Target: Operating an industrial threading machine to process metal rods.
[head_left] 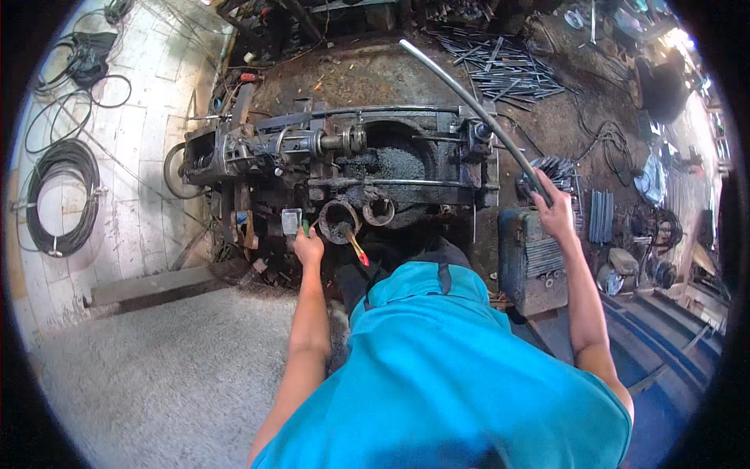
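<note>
Head view, looking down over a blue shirt [461, 375] onto a grimy black machine [351, 164].

Right hand [553, 209]: closed in a full grip around the lower end of a long grey lever [469, 98], which curves up and away from the machine's right side toward the top of the picture. Arm extended, hand just above a greasy motor housing [531, 258].

Left hand [308, 248]: fingers curled around a small green-handled tool [305, 228], held at the machine's front edge just below a small square clear piece [291, 220]. Contact between tool and piece: cannot tell.

Near the left hand: two metal rings [337, 220] on the machine front; a tool with yellow and red handle [358, 252] beside them, slanted.

Surroundings: coiled black cable [62, 195] on pale tiled floor [141, 156] at left; bundle of thin metal rods [500, 66] behind the machine; short grey bars [601, 216] on the ground at right; wooden plank [148, 285] lying at left, beside grey gravel [156, 375].
</note>
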The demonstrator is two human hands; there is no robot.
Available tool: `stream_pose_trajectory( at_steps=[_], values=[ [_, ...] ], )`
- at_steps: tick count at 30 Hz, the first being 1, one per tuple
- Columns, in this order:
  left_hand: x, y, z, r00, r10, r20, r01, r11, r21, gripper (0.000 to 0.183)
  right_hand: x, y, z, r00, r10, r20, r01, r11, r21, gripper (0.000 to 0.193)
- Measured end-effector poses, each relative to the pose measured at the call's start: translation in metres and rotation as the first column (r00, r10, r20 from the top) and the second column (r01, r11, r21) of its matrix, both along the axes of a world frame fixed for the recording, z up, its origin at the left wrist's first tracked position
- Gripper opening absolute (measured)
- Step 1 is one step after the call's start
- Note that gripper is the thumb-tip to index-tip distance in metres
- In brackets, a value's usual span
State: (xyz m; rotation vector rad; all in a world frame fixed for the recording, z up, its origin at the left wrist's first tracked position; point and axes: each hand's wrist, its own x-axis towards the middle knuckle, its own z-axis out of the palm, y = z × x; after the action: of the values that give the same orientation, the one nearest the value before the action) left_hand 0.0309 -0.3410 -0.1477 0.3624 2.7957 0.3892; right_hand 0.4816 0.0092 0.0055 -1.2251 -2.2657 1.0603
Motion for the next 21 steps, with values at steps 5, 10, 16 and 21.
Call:
stream_pose_trajectory(
  at_steps=[5, 10, 16, 21],
  values=[
    [-0.002, 0.003, 0.003, 0.997, -0.015, 0.071, 0.017, 1.000, -0.025, 0.041, -0.003, -0.001, -0.001, 1.000, -0.014, 0.028, 0.014, 0.999, -0.031, 0.054],
    [-0.007, -0.006, 0.000, 0.996, 0.003, 0.084, -0.002, 1.000, -0.006, 0.040, -0.026, -0.001, 0.012, 0.993, 0.026, 0.113, -0.048, 0.979, 0.197, 0.054],
    [0.004, 0.012, 0.020, 0.997, -0.046, 0.057, 0.048, 0.998, -0.036, 0.032, -0.135, -0.088, 0.044, 0.983, 0.125, -0.133, -0.075, 0.941, 0.330, 0.040],
    [-0.003, 0.002, 0.017, 0.996, -0.039, 0.080, 0.045, 0.996, -0.072, 0.034, -0.261, -0.177, -0.111, 0.890, 0.446, 0.095, -0.168, 0.515, -0.840, 0.049]
  ],
)
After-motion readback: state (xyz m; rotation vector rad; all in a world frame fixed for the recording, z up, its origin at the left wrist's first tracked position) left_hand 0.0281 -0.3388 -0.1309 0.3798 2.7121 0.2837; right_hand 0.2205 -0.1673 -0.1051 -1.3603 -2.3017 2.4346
